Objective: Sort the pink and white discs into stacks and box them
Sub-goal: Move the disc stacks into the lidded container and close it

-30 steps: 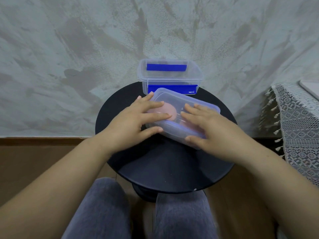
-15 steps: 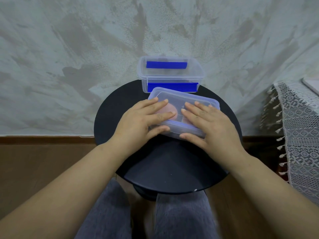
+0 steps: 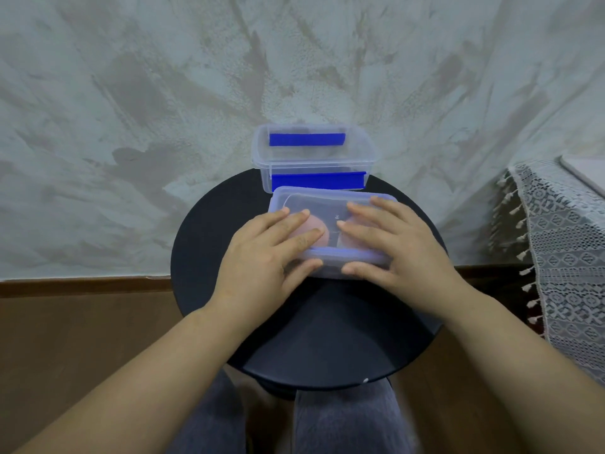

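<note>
A clear plastic box with its translucent lid [image 3: 327,204] on lies in the middle of the round black table [image 3: 327,339]. Through the lid a pink disc [image 3: 319,229] shows; other discs are hidden under my fingers. My left hand [image 3: 271,253] lies flat on the lid's left half, thumb against the box's near wall. My right hand [image 3: 389,244] lies flat on the right half, thumb on the near edge. Both sets of fingers are spread and pressed on the lid.
A second clear box [image 3: 312,155] with blue clip bars stands open and empty at the table's far edge, touching the wall. A lace-covered table [image 3: 569,244] stands to the right. My knees [image 3: 343,421] are under the table's near edge.
The lidded box has turned from a slant to square with the table and the open box. Both hands shifted with it and stayed on the lid.
</note>
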